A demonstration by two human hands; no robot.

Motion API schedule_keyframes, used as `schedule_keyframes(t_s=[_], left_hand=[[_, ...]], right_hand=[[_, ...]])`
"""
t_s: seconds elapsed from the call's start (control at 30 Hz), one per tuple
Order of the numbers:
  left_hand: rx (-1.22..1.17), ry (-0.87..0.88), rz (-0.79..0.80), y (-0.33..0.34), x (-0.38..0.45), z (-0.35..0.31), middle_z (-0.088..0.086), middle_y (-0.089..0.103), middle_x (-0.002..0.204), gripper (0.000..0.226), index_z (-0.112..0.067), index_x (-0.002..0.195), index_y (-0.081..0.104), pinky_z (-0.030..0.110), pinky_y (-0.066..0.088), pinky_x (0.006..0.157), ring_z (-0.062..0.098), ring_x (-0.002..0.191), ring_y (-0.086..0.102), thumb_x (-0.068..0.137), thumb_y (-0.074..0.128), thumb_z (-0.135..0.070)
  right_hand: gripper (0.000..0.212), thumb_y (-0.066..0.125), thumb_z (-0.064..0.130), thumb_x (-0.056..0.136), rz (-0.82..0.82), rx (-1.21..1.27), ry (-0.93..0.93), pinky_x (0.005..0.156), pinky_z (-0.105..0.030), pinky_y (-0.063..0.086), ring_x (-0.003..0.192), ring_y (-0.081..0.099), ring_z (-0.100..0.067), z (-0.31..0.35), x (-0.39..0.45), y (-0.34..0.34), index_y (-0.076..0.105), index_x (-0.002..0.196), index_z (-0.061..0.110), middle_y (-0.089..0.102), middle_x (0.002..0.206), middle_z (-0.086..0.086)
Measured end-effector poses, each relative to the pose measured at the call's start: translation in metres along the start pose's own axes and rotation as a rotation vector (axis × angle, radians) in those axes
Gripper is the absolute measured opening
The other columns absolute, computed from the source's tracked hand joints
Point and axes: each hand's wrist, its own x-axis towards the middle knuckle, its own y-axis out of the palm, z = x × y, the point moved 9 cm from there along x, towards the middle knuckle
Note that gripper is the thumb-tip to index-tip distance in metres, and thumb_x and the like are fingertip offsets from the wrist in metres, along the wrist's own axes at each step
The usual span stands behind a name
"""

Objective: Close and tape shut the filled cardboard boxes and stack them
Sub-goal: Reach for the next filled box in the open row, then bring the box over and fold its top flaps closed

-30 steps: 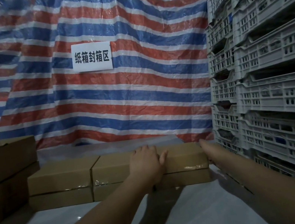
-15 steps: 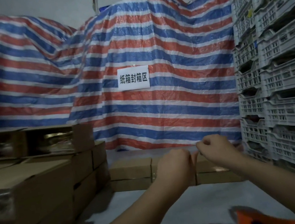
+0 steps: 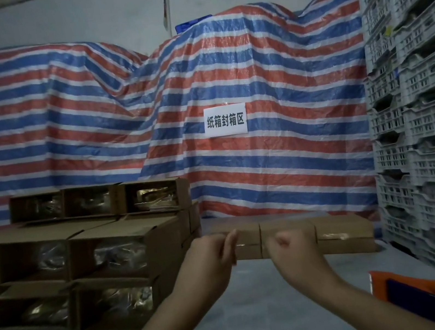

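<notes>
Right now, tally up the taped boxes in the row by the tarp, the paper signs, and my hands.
Taped boxes in the row: 3
Paper signs: 1
Hands: 2, left hand and right hand
Total: 6

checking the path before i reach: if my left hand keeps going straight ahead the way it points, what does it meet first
Most likely the row of taped boxes on the floor: the left hand points at its left end. Depth is unclear.
</notes>
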Motion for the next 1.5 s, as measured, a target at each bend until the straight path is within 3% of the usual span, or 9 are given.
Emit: schedule_keyframes(t_s=[0.1,0.23,0.33,0.4,0.53,0.8,1.0,1.27,1.5], left_hand=[[-0.019,-0.044,-0.043,-0.014,-0.02,0.015,0.007,0.063,0.057,0.065,-0.006,0.061,0.063,0.041,0.049,0.06,0.019,0.052,0.059,0.1,0.035,-0.051],[0.005,-0.125,-0.085,-0.029,-0.025,0.039,0.003,0.065,0.058,0.063,-0.013,0.062,0.066,0.043,0.051,0.059,0.016,0.052,0.06,0.1,0.035,-0.053],[0.054,-0.13,-0.154,-0.055,-0.007,0.05,-0.009,0.063,0.058,0.043,-0.027,0.067,0.061,0.022,0.046,0.048,0.003,0.054,0.06,0.101,0.04,-0.043],[0.166,-0.088,-0.238,-0.082,0.017,0.054,-0.01,0.059,0.065,0.026,-0.035,0.076,0.054,0.014,0.042,0.054,0.0,0.062,0.059,0.101,0.047,-0.034],[0.184,-0.056,-0.374,-0.129,0.065,0.068,-0.008,0.057,0.086,0.007,-0.027,0.097,0.055,0.016,0.041,0.061,0.001,0.075,0.058,0.098,0.053,-0.021],[0.543,-0.188,-0.346,-0.165,0.145,0.123,0.009,0.057,0.068,0.055,-0.009,0.077,0.056,0.032,0.042,0.052,0.023,0.059,0.056,0.105,0.026,-0.046],[0.648,-0.293,-0.231,-0.161,0.183,0.177,0.009,0.056,0.106,0.022,-0.014,0.115,0.048,0.039,0.053,0.081,0.022,0.091,0.057,0.1,0.049,-0.03],[0.672,-0.292,-0.166,-0.164,0.211,0.22,0.01,0.058,0.112,0.032,-0.014,0.125,0.045,0.041,0.054,0.087,0.024,0.098,0.059,0.097,0.055,-0.025],[0.753,-0.298,-0.041,-0.156,0.219,0.229,0.009,0.057,0.117,0.038,-0.015,0.126,0.046,0.039,0.052,0.092,0.024,0.104,0.058,0.092,0.062,-0.016]], right_hand=[[0.053,0.056,0.015,0.093,0.074,0.024,0.046,0.044,-0.021,0.021,0.042,0.026,-0.006,-0.006,-0.012,0.034,0.035,0.044,0.02,0.026,0.044,0.007],[0.054,0.057,0.016,0.093,0.11,0.067,0.05,0.049,-0.028,0.025,0.043,0.028,-0.006,-0.002,-0.006,0.071,0.034,0.045,0.019,0.027,0.044,0.007],[0.05,0.058,0.021,0.098,0.14,0.085,0.025,0.042,-0.017,0.028,0.04,0.037,-0.003,0.014,0.019,0.091,0.039,0.051,0.022,0.038,0.043,0.009],[0.035,0.056,0.028,0.1,0.174,0.102,-0.009,0.043,-0.012,0.034,0.047,0.048,0.002,0.033,0.044,0.105,0.048,0.066,0.025,0.048,0.055,0.009],[0.013,0.054,0.039,0.099,0.175,0.047,-0.062,0.067,-0.028,0.048,0.084,0.059,-0.009,0.067,0.103,0.117,0.049,0.095,0.028,0.059,0.093,0.006],[0.052,0.059,0.038,0.092,0.168,-0.152,-0.151,0.092,-0.041,0.05,0.12,0.05,-0.028,0.089,0.2,0.147,0.043,0.138,0.02,0.045,0.138,-0.006],[0.083,0.059,0.04,0.092,0.269,-0.304,-0.185,0.114,-0.047,0.037,0.146,0.028,-0.033,0.093,0.238,0.191,0.015,0.16,0.021,0.022,0.162,-0.007],[0.028,0.054,0.019,0.095,0.248,-0.433,-0.268,0.091,-0.042,0.052,0.106,0.055,-0.028,0.103,0.252,0.237,0.055,0.123,0.014,0.054,0.124,-0.009],[0.026,0.044,0.009,0.103,0.139,-0.423,-0.35,0.086,-0.037,0.054,0.101,0.063,-0.029,0.105,0.249,0.236,0.067,0.115,0.015,0.066,0.111,-0.01]])
